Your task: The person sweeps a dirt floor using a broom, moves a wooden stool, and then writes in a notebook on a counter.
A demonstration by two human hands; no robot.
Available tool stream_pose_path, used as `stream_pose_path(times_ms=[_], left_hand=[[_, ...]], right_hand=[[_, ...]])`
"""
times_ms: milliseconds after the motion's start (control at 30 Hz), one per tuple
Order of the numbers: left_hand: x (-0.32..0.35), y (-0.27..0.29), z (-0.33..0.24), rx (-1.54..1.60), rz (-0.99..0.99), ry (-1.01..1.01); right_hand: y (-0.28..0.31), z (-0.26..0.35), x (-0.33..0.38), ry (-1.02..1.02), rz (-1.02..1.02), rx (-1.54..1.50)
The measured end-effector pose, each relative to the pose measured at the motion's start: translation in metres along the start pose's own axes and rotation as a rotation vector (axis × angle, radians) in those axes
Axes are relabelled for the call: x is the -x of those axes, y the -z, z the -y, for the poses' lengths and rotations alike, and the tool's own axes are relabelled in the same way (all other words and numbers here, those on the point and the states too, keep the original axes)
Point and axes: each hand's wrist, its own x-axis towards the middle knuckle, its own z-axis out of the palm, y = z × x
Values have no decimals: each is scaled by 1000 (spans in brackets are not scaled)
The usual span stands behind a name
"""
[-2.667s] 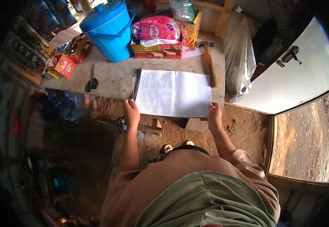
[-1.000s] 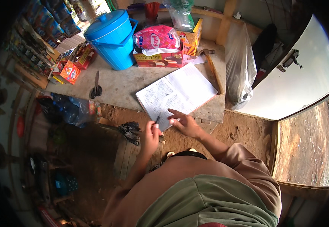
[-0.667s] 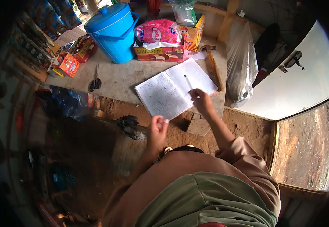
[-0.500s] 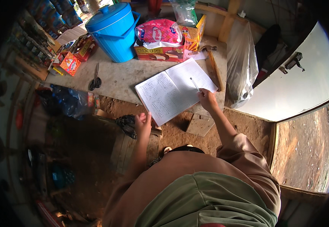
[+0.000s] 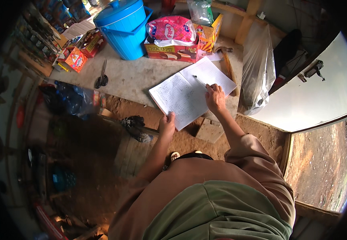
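The person's left hand [image 5: 167, 125] has its fingers closed on the near left corner of a ruled notebook [image 5: 189, 94], thumb on top; the fingertips beneath are hidden. The right hand [image 5: 215, 98] has its fingers bent together around a pen [image 5: 199, 81], which points away and leftward over the right page. The notebook lies spread between and beyond both sets of fingers, on a worn table [image 5: 129, 76]. Beyond the right fingers rests a hammer [image 5: 229, 70]; far to the left of the left ones, black-handled scissors [image 5: 102, 78]. Farther off stands a lidded blue bucket [image 5: 125, 38]. Below the fingers spreads an earthen floor [image 5: 245, 124].
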Motion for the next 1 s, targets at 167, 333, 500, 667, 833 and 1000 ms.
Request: stream_pose_path(times_ms=[167,333,500,667,833,1000], left_hand=[[4,26,3,58,83,54],[57,48,-37,8,-48,131],[97,80,-15,-15,-253,146],[132,72,-14,50,-389,194],[162,59,0,82,-425,214],[175,51,10,151,-439,270]], right_hand=[[-9,-2,12,5,-99,-89],[23,-3,30,-100,-179,-495],[33,-12,32,-71,-167,-565],[37,-4,31,-98,-88,-668],[31,-12,34,2,-129,-614],[31,-12,36,8,-141,-647]])
